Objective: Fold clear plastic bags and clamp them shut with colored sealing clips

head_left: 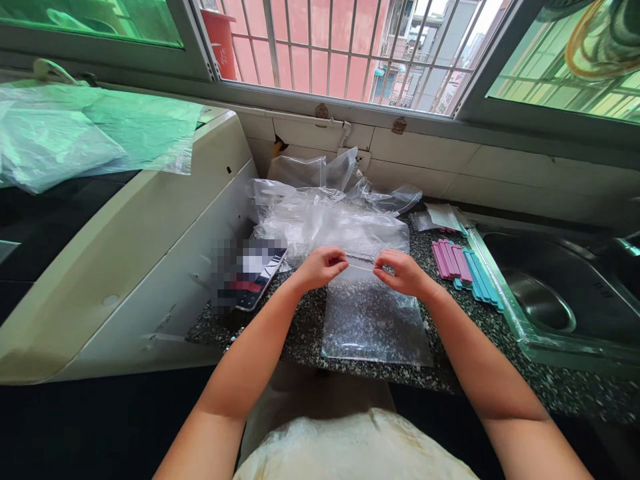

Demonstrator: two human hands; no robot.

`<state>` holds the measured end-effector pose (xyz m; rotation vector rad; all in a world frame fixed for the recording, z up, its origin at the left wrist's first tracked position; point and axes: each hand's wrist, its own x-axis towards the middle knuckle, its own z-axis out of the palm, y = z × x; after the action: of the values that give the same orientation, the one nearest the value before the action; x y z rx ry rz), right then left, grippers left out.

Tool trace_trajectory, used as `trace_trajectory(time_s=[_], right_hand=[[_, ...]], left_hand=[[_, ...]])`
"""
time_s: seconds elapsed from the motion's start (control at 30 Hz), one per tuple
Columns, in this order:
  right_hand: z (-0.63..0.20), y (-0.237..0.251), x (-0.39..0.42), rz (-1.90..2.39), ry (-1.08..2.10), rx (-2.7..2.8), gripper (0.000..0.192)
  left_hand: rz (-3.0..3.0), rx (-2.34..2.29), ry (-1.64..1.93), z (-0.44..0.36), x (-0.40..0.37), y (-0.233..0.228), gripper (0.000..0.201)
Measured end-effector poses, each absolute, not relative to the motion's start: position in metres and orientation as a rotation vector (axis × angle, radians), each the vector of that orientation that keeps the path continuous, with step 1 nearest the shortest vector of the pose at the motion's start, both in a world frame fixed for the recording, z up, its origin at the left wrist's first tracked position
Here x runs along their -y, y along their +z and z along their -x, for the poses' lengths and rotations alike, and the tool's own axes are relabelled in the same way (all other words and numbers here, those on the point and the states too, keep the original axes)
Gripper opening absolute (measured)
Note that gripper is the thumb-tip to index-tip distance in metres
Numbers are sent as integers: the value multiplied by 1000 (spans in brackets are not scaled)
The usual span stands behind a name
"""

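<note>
i've got one clear zip bag [373,317] lying flat on the speckled counter [505,360] just below my hands, its top edge pinched but, as far as i can judge, not yet pressed shut along the whole strip. my left hand [323,265] and right hand [403,272] are both curled tight, fingertips nipping the bag's seal at either end. a heap of loose plastic bags [325,213] sits just beyond my hands, and the pink and teal clips [465,267] lie untouched beside my right hand.

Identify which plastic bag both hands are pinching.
The flat clear zip bag nearest the person: left hand and right hand pinch its top edge. The crumpled bags lie behind, untouched.
</note>
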<state>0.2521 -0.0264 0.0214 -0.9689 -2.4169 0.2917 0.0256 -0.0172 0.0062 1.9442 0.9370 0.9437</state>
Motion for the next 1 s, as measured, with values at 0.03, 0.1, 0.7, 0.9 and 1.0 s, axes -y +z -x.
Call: trace_trajectory(time_s=[0.03,0.1,0.7,0.9,1.0], right_hand=[[-252,21,27,978,294,2414,8],[-250,21,27,992,291,2412,7],[-243,19,29,932,258,2433,15],[-244,22,30,951,279,2413,15],[-245,24,29,961,291,2385,15]], left_hand=[[-1946,-936,940,-26,18,7,10],[-1954,-927,929,-26,19,8,10],[-1977,-894,939,-29,19,5,11],[-1956,-920,964,-28,17,3,12],[-1931,-954,1008,-27,16,5,13]])
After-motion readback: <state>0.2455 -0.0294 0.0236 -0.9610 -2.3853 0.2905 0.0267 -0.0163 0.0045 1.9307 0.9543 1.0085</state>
